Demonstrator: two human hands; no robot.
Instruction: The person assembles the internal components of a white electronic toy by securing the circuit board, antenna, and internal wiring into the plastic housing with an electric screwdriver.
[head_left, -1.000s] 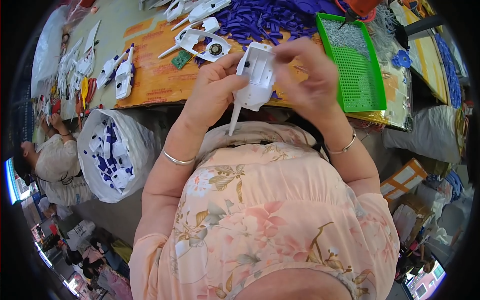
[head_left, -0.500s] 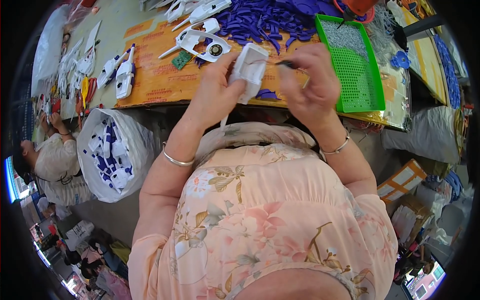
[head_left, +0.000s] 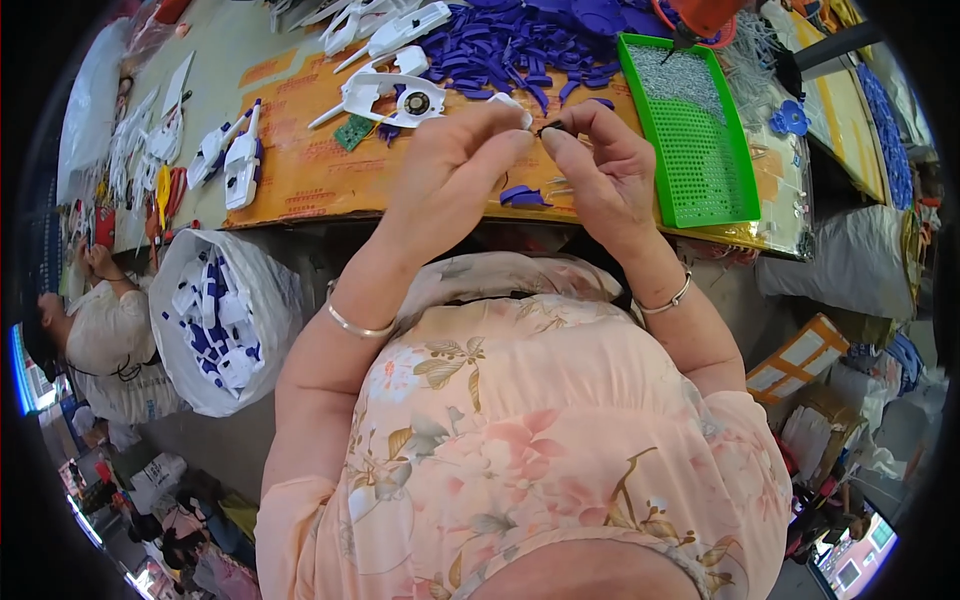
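My left hand (head_left: 455, 165) is closed around a white plastic shell (head_left: 508, 103), most of which the fingers hide. Close beside it, my right hand (head_left: 612, 170) pinches a small black part (head_left: 552, 128) right at the shell's edge. Whether the part touches the shell, I cannot tell. Just beyond my left hand lies an open white housing (head_left: 365, 92) with a round black speaker (head_left: 417, 103), and a green circuit board (head_left: 353, 132) is next to it. A few curved purple pieces (head_left: 524, 196) rest on the bench between my hands.
A heap of purple plastic parts (head_left: 500, 45) covers the far middle. To the right stands a green tray (head_left: 742, 190) of small metal pieces. White-and-purple assemblies (head_left: 242, 165) lie at left, above a white sack (head_left: 275, 290) of similar ones. Another person (head_left: 110, 320) sits far left.
The white shell has been tilted and moved away from me, so my left fingers now cover most of it. My right hand has come closer to my left with the black part.
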